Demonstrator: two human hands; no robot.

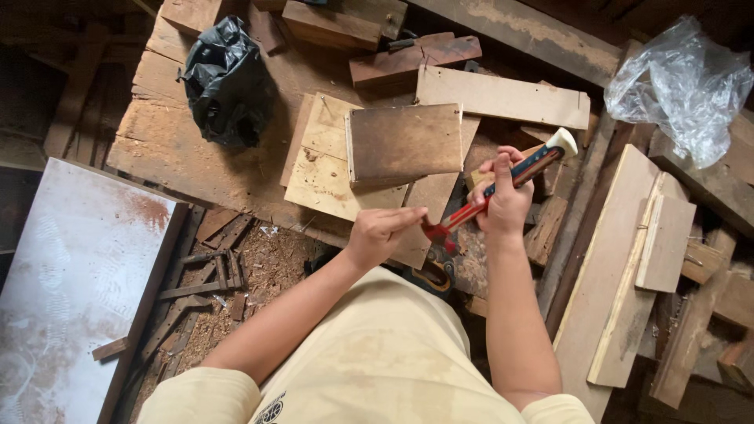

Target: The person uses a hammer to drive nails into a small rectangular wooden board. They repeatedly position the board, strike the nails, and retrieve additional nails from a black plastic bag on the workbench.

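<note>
- Head view: our right hand point(506, 200) is clamped round the red-and-blue, white-tipped handle of a hammer point(491, 192), its head low beside our left hand point(381, 233).
- Our left hand, fingers curled together, pinches something too small to make out, at the near edge of a dark brown square wooden board point(404, 144).
- That board lies on pale plywood sheets point(326, 169); left of it sits a crumpled black plastic bag point(226, 82), far right a clear plastic bag point(683, 86).
</note>
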